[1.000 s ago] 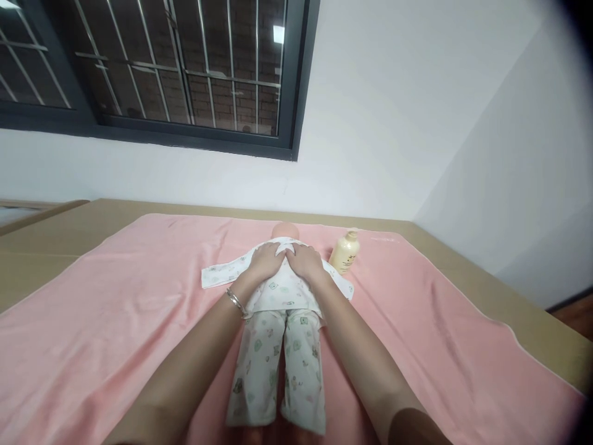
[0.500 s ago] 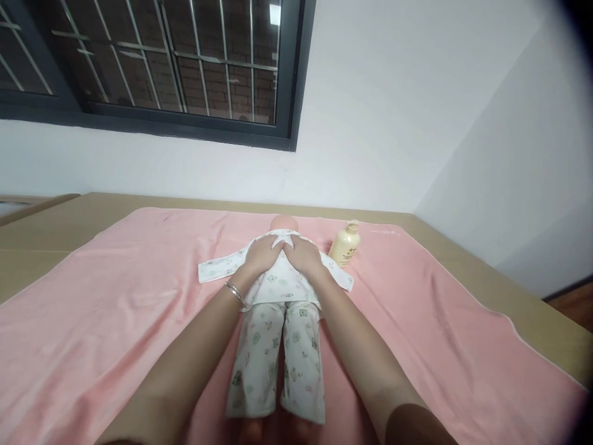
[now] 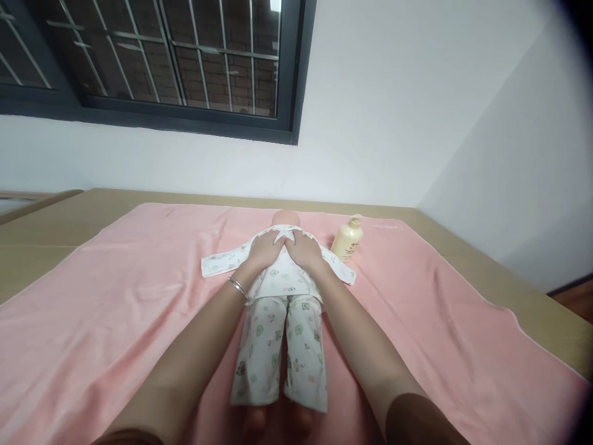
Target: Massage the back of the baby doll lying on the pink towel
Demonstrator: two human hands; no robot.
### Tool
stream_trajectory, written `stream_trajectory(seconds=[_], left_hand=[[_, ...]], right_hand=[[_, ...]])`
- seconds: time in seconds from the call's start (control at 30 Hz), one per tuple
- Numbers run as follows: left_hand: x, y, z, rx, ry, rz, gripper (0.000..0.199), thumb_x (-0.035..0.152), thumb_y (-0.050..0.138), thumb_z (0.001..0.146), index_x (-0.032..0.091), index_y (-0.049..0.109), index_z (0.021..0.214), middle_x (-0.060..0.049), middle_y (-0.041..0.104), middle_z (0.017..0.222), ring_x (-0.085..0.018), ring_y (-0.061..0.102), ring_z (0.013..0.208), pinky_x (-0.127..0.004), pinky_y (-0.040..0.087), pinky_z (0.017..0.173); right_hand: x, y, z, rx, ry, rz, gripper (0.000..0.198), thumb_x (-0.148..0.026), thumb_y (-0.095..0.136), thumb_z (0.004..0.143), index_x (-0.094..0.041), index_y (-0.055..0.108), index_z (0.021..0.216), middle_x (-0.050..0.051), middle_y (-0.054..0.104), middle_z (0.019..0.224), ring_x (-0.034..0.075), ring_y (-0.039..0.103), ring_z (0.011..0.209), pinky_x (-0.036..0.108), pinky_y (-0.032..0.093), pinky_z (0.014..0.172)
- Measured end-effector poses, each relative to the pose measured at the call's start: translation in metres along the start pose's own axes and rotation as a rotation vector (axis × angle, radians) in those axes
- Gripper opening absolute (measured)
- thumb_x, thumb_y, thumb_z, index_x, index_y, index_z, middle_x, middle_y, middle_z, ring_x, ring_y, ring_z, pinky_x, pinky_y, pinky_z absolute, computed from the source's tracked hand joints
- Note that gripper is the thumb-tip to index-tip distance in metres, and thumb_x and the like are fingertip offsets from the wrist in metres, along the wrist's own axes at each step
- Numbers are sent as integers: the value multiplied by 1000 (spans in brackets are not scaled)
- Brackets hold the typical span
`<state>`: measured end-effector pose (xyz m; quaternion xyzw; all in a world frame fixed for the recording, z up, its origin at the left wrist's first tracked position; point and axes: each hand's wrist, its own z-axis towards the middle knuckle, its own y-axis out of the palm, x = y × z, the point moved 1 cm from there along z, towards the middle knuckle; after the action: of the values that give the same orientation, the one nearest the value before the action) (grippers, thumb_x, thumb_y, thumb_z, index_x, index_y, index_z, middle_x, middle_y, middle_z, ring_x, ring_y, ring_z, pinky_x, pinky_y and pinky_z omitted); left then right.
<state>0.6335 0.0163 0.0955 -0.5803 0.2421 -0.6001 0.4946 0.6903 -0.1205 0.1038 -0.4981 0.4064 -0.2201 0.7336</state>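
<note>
A baby doll (image 3: 290, 281) in white printed pyjamas lies stretched out on a pink sheet (image 3: 139, 296), its head toward the wall and its feet toward me. Its sleeves spread out to both sides. My left hand (image 3: 265, 250) rests flat on the doll's upper torso, fingers extended, a silver bangle on the wrist. Beside it, my right hand (image 3: 304, 252) lies flat on the same part, with the thumbs close together at the middle. Neither hand grips anything. A cream pump bottle (image 3: 347, 238) stands just past the sleeve on the right.
The pink sheet covers a tan surface (image 3: 463, 247) whose edges show at the back and sides. Behind it rises a white wall (image 3: 370, 111) with a dark-framed, barred window (image 3: 185, 62) at upper left.
The hands stay on the doll's torso in nearly the same pose. The whole view has shifted slightly, so the doll and bottle appear a little higher and farther right.
</note>
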Motion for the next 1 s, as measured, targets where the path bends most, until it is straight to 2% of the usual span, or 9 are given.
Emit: stream_trajectory(seconds=[0.23,0.37,0.47,0.57,0.67,0.77,0.9,1.0], left_hand=[[0,-2,0,13,24,31,55,46,32,105,16,55,145,-11,52,156,-26,44,146,-40,28,123],[13,-12,-9,8,23,66,50,41,33,105,16,57,141,-12,54,153,-26,46,144,-42,31,121],[33,-28,-23,-21,35,110,41,29,35,103,17,62,131,-13,63,141,-28,56,134,-43,40,112],[51,-43,-36,-83,20,145,32,20,41,96,18,67,114,-13,72,122,-30,66,117,-42,48,99],[52,-47,-37,-95,-4,139,29,22,42,95,18,68,107,-14,74,113,-30,69,107,-40,50,91],[35,-36,-25,-40,-14,119,39,34,37,100,17,67,117,-15,70,128,-31,65,118,-41,49,97],[7,-15,-7,-37,-51,53,56,51,33,102,21,56,143,-10,53,154,-31,44,144,-45,30,120],[-1,-8,-2,-51,-87,34,58,52,32,101,23,51,149,-9,47,159,-29,38,149,-47,23,123]], right_hand=[[0,-3,-1,21,-9,-2,50,-41,32,105,-15,53,142,14,56,148,30,49,137,42,34,113],[-9,-9,-8,7,-28,-66,49,-38,31,105,-13,54,141,16,56,147,31,49,136,44,36,110],[-22,-17,-17,-14,-36,-136,46,-30,30,105,-15,55,140,16,59,143,33,55,129,48,37,108],[-31,-24,-24,-51,-68,-174,40,-26,33,104,-14,62,129,17,65,132,32,62,119,44,41,103],[-29,-29,-23,-73,-76,-124,37,-27,36,102,-16,67,121,16,69,125,30,65,113,38,45,95],[-16,-26,-16,-44,-52,-43,41,-34,37,102,-19,63,130,12,67,132,29,62,120,36,45,97],[-1,-17,-7,-24,-19,11,49,-46,35,104,-21,58,139,10,62,142,28,57,129,37,42,104],[1,-12,-5,-17,-7,-16,50,-45,34,104,-20,57,141,11,59,145,28,54,132,39,39,108]])
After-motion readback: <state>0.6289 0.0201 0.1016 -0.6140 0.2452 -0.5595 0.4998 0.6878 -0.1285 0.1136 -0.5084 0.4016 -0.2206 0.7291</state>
